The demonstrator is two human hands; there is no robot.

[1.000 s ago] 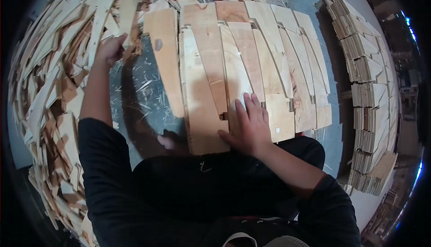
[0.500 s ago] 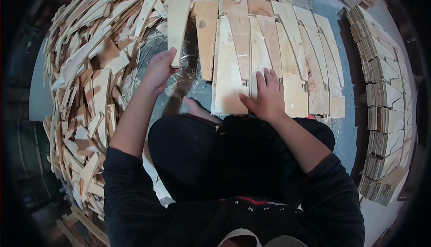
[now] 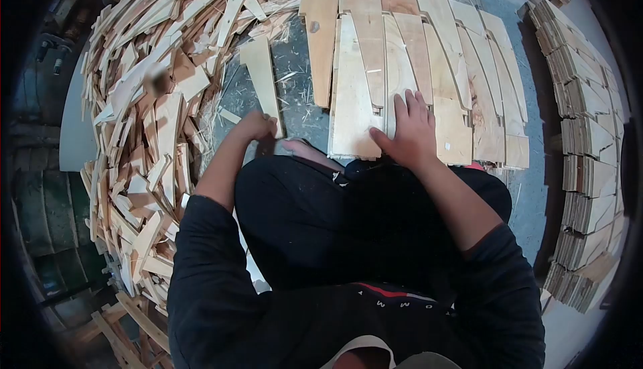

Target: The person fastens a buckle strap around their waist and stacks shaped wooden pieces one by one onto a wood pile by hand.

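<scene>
My left hand (image 3: 257, 126) is closed around the narrow lower end of a tapered, pale wooden board (image 3: 260, 73). Most of that board extends away from me over the dark floor, and its wider end is notched. My right hand (image 3: 410, 131) lies with fingers spread on a row of cut plywood pieces (image 3: 353, 101) in front of my knees. These pieces are tapered, with stepped edges, and sit side by side. A browner board (image 3: 320, 47) with a knot stands at the left end of the row.
A large heap of wood offcuts (image 3: 151, 114) curves along the left and far side. At the right, several stacks of cut plywood (image 3: 579, 168) form a line. Wood splinters (image 3: 295, 81) litter the floor, and my bare foot (image 3: 313, 154) is close to the row.
My left hand has come down and nearer to me with the tapered board, which is now lower and tilted the other way. My right hand stays on the plywood pieces. The view has shifted slightly.
</scene>
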